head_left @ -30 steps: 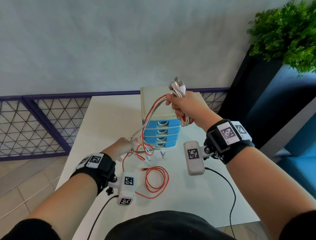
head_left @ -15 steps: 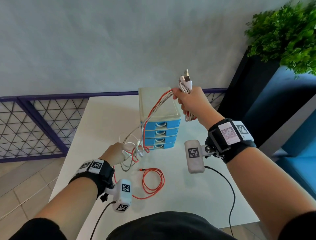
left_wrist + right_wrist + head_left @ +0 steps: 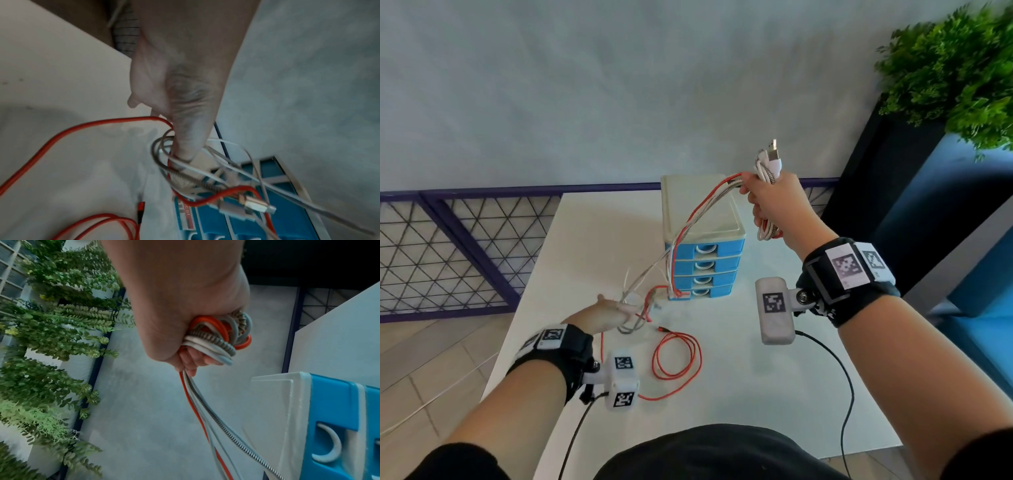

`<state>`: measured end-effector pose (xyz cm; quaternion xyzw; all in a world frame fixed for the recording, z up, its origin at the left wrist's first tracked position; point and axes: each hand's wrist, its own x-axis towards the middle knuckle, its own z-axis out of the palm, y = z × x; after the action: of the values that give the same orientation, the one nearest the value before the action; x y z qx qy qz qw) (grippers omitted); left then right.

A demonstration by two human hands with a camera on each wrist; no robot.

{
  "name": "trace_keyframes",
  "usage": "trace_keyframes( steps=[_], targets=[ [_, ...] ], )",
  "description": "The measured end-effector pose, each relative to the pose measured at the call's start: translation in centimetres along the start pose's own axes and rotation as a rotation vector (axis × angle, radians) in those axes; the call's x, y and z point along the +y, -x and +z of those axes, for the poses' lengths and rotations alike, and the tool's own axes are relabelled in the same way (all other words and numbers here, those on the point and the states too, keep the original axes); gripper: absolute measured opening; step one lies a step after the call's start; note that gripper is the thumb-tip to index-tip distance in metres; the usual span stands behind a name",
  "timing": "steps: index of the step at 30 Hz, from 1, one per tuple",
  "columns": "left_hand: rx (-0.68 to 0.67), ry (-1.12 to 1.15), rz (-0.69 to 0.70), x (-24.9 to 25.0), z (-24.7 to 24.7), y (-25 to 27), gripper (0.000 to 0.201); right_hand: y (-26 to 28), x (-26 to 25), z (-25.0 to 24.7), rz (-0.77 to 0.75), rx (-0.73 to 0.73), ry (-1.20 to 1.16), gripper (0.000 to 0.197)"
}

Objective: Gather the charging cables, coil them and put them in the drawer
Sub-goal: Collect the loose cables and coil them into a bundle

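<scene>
My right hand (image 3: pixel 767 202) is raised above the right rear of the drawer unit (image 3: pixel 698 212) and grips a coiled bundle of white, braided and orange charging cables (image 3: pixel 768 171), seen closer as the bundle (image 3: pixel 216 335). Their strands (image 3: pixel 688 226) slope down over the unit's front to my left hand (image 3: pixel 606 313), low over the table at the left. The left thumb (image 3: pixel 185 146) pinches the loose cable loops; several plugs (image 3: pixel 252 207) dangle beyond it. A separate orange cable (image 3: pixel 678 356) lies looped on the table. All the blue drawers are closed.
The white table (image 3: pixel 722 394) ends at a purple mesh fence (image 3: pixel 448 246) on the left and rear. A dark planter with a green plant (image 3: pixel 955 68) and blue seating (image 3: pixel 979 308) stand to the right. Black wrist-camera leads (image 3: pixel 842 377) hang over the table's near edge.
My right hand has risen up and to the right with the bundle. My left hand has slid left and toward me along the strands, drawing them out longer.
</scene>
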<state>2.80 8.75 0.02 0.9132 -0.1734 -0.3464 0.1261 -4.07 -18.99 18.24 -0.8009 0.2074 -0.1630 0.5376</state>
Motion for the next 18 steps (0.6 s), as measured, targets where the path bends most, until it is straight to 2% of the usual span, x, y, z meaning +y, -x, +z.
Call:
trace_keyframes(
  steps=[2, 3, 5, 7, 9, 13, 15, 16, 17, 18],
  targets=[
    [-0.037, 0.218, -0.078, -0.6, 0.2, 0.0, 0.047, -0.4, -0.2, -0.5, 0.023, 0.024, -0.049, 0.027],
    [0.016, 0.232, -0.127, -1.1, 0.4, -0.1, 0.048, -0.6, -0.2, -0.7, 0.026, 0.023, -0.067, 0.026],
    [0.202, 0.082, -0.111, -2.1, 1.1, -0.2, 0.044, -0.7, -0.3, -0.8, 0.019, 0.01, -0.074, 0.026],
    [0.339, -0.086, 0.009, -2.1, 1.4, -0.3, 0.037, -0.5, -0.3, -0.5, 0.018, -0.008, -0.077, 0.027],
    [0.472, -0.06, 0.14, -1.5, 1.1, -0.2, 0.035, -0.2, -0.4, -0.2, 0.009, -0.057, -0.087, 0.027],
    [0.802, 0.295, 0.389, 1.6, -1.3, 0.1, 0.038, 0.3, -0.2, 0.3, -0.02, -0.296, -0.057, 0.027],
    [0.933, 0.519, 0.474, 4.0, -3.1, 0.5, 0.03, 0.8, 0.1, 0.9, -0.023, -0.445, -0.024, 0.027],
    [0.927, 0.712, 0.482, 5.2, -4.1, 0.6, 0.024, 1.0, 0.3, 1.3, -0.018, -0.509, -0.021, 0.027],
    [0.846, 0.906, 0.502, 6.5, -5.1, 1.0, 0.017, 1.2, 0.3, 1.5, -0.01, -0.568, -0.025, 0.027],
    [0.694, 1.056, 0.533, 7.8, -6.0, 1.3, 0.017, 1.4, 0.4, 1.9, -0.001, -0.621, -0.037, 0.027]
  ],
)
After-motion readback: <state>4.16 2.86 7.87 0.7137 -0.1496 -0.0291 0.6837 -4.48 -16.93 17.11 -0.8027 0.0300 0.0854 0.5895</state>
